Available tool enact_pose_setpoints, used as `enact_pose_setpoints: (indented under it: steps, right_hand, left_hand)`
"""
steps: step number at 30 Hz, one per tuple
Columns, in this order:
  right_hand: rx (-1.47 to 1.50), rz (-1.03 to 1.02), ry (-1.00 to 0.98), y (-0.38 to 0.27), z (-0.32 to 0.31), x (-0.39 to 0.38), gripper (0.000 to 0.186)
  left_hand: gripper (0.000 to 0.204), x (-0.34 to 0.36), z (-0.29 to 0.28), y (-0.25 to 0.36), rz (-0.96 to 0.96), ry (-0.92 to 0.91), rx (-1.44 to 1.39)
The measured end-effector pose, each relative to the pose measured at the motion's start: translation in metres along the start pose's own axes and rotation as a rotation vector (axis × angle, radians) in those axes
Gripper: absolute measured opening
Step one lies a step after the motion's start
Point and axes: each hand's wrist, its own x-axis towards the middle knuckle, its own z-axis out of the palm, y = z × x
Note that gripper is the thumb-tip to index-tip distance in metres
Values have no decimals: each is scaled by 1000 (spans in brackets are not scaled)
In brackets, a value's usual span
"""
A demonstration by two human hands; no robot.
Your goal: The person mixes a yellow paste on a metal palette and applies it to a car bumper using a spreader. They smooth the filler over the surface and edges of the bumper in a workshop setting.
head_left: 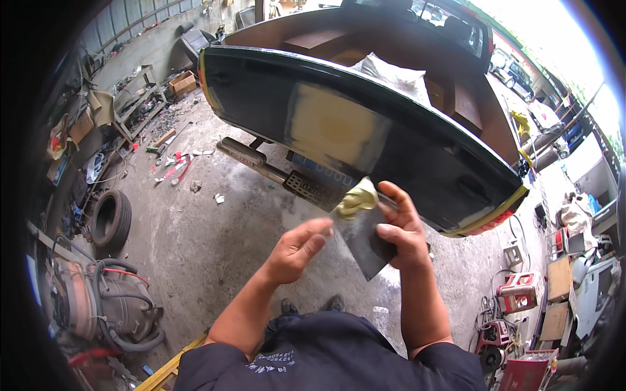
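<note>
Carrying a mound of yellowish paste (pixel 357 201) on its upper end, a thin dark plate (pixel 370 251) is slanting between the hands, in front of a pickup's tailgate (pixel 254 91). It is probably handling as light and stiff, best taken by its bare side edges; the paste is looking soft, smeary and apt to slide. The right hand (pixel 405 229) is gripping the right edge, thumb on the face. The left hand (pixel 295 251) is hovering beside the left edge, fingers narrowed; blur is hiding whether it holds anything. Beyond, the tailgate is showing a beige patch (pixel 332 124)
</note>
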Motion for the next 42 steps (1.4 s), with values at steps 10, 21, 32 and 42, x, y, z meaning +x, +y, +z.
enact_pose_setpoints:
  steps: [10, 21, 32, 42]
  right_hand:
    - [-640, -257, -460, 2, 21, -4, 76]
    - [-1414, -360, -126, 36, 47, -4, 54]
    - [-1337, -246, -121, 18, 48, -14, 61]
    - [-1234, -335, -388, -17, 17, 2, 68]
  left_hand:
    - [65, -20, -14, -10, -237, -377, -1136]
    - [58, 0, 20, -20, 77, 269, -436]
    - [57, 4, -6, -20, 44, 133, -622]
    - [73, -10, -23, -16, -283, -466, -1096]
